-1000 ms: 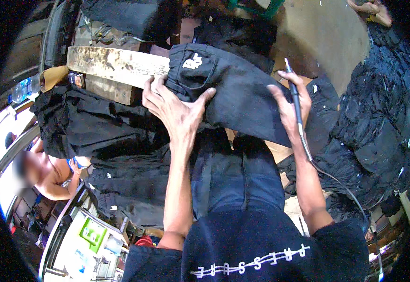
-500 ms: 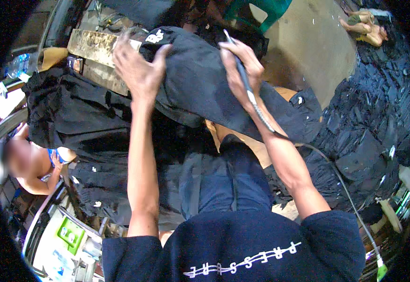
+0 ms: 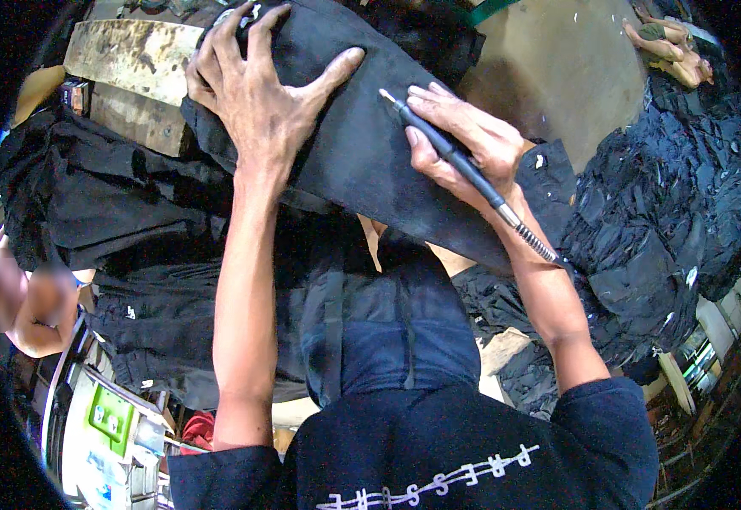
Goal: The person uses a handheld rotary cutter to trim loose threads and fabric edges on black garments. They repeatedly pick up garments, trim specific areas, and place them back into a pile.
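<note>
Item: black garment [image 3: 362,144], a trouser leg by its shape, lying slantwise across the upper middle of the frame, from the upper left corner down toward the centre right. It is resting over a worn wooden block [image 3: 128,59] at upper left, which seems to be serving as a firm backing under the cloth.

Left hand [image 3: 260,93]: lying spread and flat on the garment at upper centre-left, fingers splayed, gripping nothing; it is pressing the fabric down, apparently to keep it taut and unmoving.

Right hand [image 3: 464,149]: closing around a slim dark rotary-style handpiece [image 3: 455,161] just right of centre, held like a pen. The tool's pale tip is pointing up-left at the cloth, just beside the left thumb; whether it is touching cannot be told. A ribbed metal flexible shaft [image 3: 532,238] is trailing from the tool's rear along the right forearm, toward the lower right.

Appearance of the garment: plain matte black, smooth where stretched, with a straight long edge and no visible fraying; a small pale patch is showing under the left fingertips.

Surroundings: heaps of dark garments [image 3: 676,212] are piling up at the right and left; another person's bare arm [image 3: 35,314] is showing at the far left edge.
</note>
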Demonstrator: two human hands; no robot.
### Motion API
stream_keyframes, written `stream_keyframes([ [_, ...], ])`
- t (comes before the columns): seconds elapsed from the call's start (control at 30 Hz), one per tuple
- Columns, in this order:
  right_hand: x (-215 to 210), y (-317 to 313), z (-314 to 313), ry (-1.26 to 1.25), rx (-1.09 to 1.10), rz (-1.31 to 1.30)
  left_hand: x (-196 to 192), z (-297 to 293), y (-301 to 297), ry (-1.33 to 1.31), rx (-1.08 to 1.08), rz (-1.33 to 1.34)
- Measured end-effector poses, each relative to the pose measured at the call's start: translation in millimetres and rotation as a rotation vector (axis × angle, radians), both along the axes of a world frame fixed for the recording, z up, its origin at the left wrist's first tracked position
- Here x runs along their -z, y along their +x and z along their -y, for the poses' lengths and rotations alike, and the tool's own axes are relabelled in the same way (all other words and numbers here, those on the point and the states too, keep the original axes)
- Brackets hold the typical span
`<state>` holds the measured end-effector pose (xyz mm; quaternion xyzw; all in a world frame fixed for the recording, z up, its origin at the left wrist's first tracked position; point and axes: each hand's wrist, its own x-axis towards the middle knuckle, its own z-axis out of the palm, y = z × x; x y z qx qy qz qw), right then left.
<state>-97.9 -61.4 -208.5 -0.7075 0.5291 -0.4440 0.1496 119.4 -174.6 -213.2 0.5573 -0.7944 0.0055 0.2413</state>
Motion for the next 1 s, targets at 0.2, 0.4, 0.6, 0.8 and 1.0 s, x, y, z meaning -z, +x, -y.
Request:
stream_keyframes([
  [0.2, 3.9, 0.8, 6.7, -0.012, -0.042, -0.008, -3.9, -0.1, -3.4, 0.034, -0.002, -0.035],
  [0.4, 4.1, -0.7, 3.0, -0.001, -0.039, -0.004, -1.1, -1.6, -3.7, 0.029, 0.000, -0.053],
  [0.6, 4.7, -3.3, -0.3, -0.003, -0.046, 0.014, -2.0, -1.3, -5.8, 0.030, -0.015, -0.022],
  [0.8, 4.0, -6.3, -6.0, 0.014, -0.044, 0.024, -2.5, -2.9, -6.6, 0.002, -0.014, 0.028],
  [1.0, 1.3, -10.5, -17.0, 0.062, -0.017, 0.062, -2.6, -0.5, -9.1, -0.070, 0.013, -0.023],
])
